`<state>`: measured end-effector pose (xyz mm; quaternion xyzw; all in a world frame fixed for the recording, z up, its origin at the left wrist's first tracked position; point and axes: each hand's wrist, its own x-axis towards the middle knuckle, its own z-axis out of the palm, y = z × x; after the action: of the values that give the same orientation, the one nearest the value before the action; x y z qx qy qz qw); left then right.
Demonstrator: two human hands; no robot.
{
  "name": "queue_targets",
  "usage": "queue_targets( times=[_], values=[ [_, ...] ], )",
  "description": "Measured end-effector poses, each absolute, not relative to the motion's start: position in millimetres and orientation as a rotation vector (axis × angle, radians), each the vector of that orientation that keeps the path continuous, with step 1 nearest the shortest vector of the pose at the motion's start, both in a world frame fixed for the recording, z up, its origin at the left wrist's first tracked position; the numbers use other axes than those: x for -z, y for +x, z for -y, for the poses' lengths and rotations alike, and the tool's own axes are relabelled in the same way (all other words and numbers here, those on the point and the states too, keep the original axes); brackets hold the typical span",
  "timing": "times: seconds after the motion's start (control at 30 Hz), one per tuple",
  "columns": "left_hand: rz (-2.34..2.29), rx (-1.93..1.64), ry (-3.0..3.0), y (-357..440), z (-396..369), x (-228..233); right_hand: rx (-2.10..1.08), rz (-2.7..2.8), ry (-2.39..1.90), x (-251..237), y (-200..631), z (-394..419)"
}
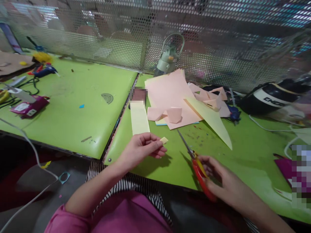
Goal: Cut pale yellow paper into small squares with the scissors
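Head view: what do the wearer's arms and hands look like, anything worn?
Both are bare: no gloves, rings or watch visible on the left hand or the right hand. The left forearm is uncovered up to a pink short sleeve near the frame's bottom edge. No sleeve shows on the right arm.

Green tables point(73, 106), perforated metal screen point(218, 38)

table point(73, 106): lime green | scissors point(202, 178): red-yellow handles | paper sheets point(167, 94): pale pink | strip point(139, 118): pale yellow

Matt pink paper point(170, 94), perforated metal screen point(218, 38), seemingly glossy green tabletop point(73, 113).
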<state>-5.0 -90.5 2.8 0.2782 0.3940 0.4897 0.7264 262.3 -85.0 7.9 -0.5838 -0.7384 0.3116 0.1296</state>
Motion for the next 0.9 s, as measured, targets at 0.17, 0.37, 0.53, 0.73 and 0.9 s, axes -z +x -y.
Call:
queue_targets(
  times=[0.17, 0.37, 0.53, 0.73, 0.9],
  values=[
    [-0.89, -1.077, 0.635, -10, 88, -9, -1.134, 2.056, -1.746, 7, 271, 106],
    [-0.905, -1.059, 0.694, -8, 90, -5, -1.024, 2.157, -1.802, 7, 272, 107],
    [-0.884, -1.043, 0.723, 1, 93, -2, -0.988, 2.2, -1.86, -4, 257, 104],
    [-0.894, -1.043, 0.739, 7, 94, -3, -0.916, 2.171, -1.869, -11, 246, 99],
    [-0.935, -1.043, 0.784, 9, 93, -5, -1.205, 1.979, -1.778, -2, 256, 100]
  ],
)
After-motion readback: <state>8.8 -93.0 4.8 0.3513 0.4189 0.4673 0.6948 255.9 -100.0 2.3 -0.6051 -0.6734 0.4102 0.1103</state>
